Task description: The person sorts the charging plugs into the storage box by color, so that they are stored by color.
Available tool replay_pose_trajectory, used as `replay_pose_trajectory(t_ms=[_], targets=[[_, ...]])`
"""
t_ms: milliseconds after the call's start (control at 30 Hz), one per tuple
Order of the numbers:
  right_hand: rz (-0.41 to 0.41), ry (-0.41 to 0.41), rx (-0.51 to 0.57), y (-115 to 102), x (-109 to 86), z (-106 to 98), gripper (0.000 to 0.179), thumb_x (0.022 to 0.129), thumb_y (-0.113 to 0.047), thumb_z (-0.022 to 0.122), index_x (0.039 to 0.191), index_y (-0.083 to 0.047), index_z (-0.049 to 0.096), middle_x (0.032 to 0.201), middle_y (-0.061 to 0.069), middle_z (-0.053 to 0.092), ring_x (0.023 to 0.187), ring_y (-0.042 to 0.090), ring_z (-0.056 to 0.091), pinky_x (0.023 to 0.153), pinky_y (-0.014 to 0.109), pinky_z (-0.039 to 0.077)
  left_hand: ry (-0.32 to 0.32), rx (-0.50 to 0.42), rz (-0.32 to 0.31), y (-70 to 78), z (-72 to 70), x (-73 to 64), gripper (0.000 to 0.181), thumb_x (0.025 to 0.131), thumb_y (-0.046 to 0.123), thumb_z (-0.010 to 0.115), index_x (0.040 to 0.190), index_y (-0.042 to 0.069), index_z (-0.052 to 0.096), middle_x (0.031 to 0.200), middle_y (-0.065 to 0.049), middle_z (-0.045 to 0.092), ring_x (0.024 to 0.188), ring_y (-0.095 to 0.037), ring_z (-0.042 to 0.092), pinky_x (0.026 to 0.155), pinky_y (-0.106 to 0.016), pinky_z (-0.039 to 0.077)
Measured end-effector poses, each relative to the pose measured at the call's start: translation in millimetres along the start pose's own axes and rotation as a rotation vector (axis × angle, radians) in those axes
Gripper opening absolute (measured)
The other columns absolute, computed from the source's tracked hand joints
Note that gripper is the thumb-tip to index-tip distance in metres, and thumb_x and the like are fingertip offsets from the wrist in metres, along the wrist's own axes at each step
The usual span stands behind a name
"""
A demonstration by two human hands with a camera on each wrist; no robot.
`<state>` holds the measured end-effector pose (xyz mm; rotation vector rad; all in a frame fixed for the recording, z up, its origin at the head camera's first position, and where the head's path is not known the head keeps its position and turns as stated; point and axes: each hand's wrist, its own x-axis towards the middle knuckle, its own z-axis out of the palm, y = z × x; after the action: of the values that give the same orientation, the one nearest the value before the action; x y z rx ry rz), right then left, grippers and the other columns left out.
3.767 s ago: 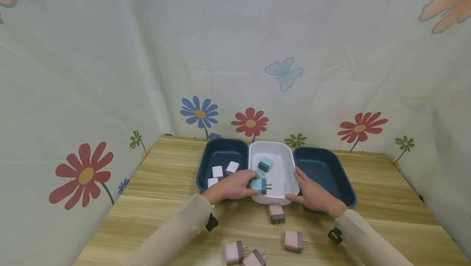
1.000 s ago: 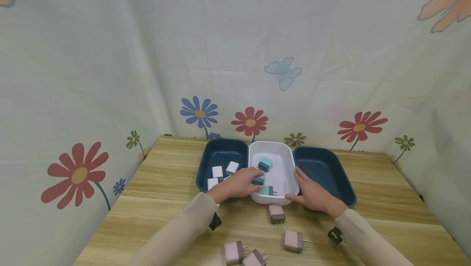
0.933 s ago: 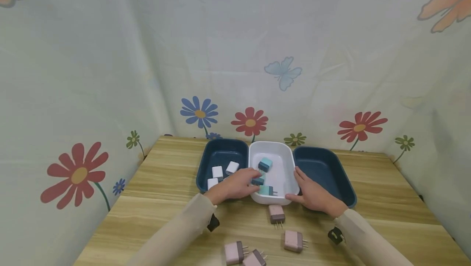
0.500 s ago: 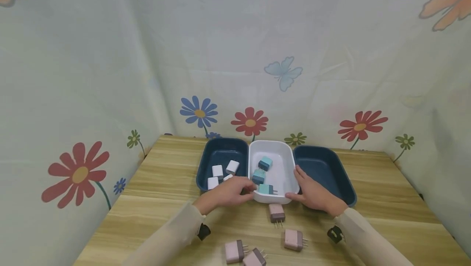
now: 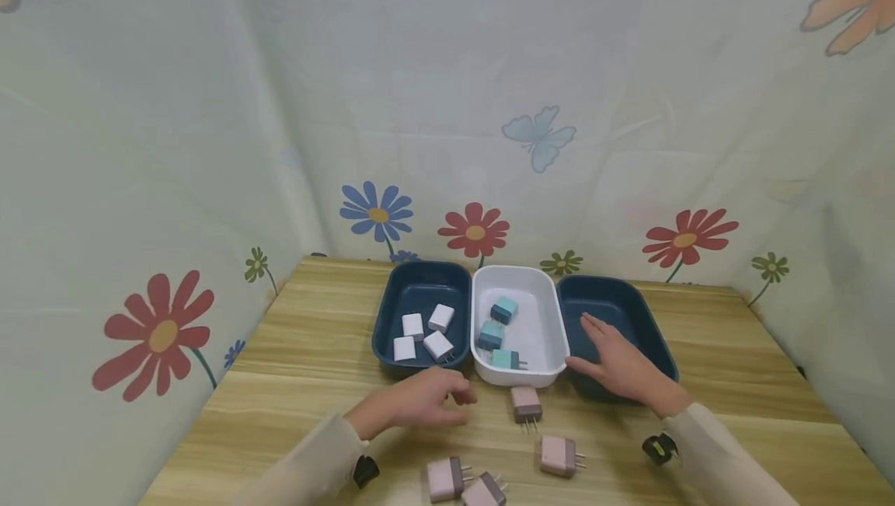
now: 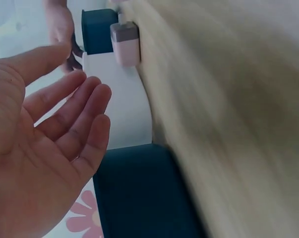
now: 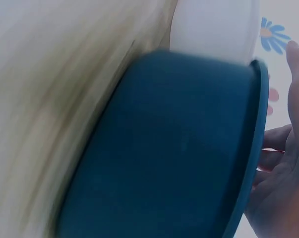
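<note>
- Left hand (image 5: 419,399) hung above the surface (image 5: 322,319), thumb spread from loosely bent fingers.
- One pink plug (image 5: 526,405) lay right of it, just before the white tray (image 5: 541,319); three other pink plugs (image 5: 557,455) lay nearer the person.
- Right hand (image 5: 622,362) was over the right-hand blue tray (image 5: 629,296), thumb spread.

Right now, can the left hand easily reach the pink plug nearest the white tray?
Probably yes: the left hand looks empty, and nothing visible lies between it and that pink plug.
</note>
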<state>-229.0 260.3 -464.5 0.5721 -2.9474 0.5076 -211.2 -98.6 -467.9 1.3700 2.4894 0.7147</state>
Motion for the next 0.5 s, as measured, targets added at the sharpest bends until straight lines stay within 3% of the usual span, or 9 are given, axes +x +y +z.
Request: replay_pose_trajectory(t_ms=[233,500], targets=[[0.034,0.075,-0.033,22,-19.0,-12,0.085,0.084,-0.05,0.065,0.136,0.012,0.039,0.139,0.03,0.038,0.127,0.046,0.033,0.099,0.06,0.031,-0.087,-0.052,0.043,-1.7,7.8,-19.7,0.031,0.085,0.023,0.071,0.111,0.008,0.065,0.107,0.002,0.065,0.096,-0.004,0.058,0.082,-0.021,0.047],[0.077,0.114,0.001,45,-37.7,-22,0.082,0.083,-0.04,0.07,0.134,0.015,0.037,0.133,0.034,0.036,0.122,0.051,0.033,0.094,0.065,0.032,-0.165,-0.095,0.044,-3.9,14.4,-33.1,0.042,0.078,0.029,0.076,0.115,0.012,0.065,0.109,0.009,0.062,0.099,-0.003,0.054,0.085,-0.022,0.045]])
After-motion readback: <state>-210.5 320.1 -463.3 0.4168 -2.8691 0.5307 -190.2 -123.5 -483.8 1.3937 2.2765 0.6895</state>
